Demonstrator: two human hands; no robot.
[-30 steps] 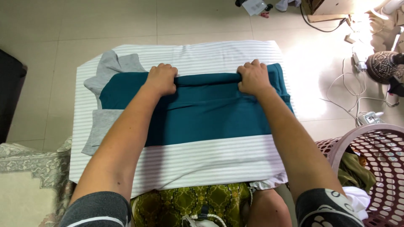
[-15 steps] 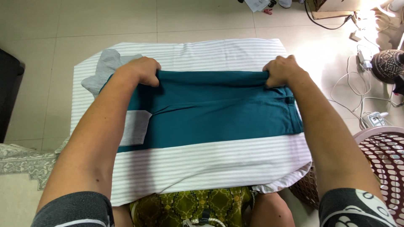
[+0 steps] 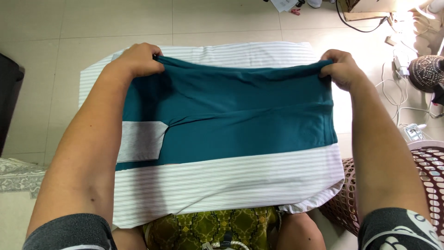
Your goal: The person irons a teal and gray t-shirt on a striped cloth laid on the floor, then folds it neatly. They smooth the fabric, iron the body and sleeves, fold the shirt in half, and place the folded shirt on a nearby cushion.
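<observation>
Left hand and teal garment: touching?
Touching. The head view shows the left hand pinching the teal garment at its far corner, fingers curled over the raised edge.

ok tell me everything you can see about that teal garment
The teal garment is a soft, knit-looking shirt with a grey sleeve showing at its left side. It lies across a white striped board cover, with a fold crease running across its middle. Its far edge is lifted off the board and stretched taut, gripped at one corner by the left hand and at the other by the right hand.
</observation>
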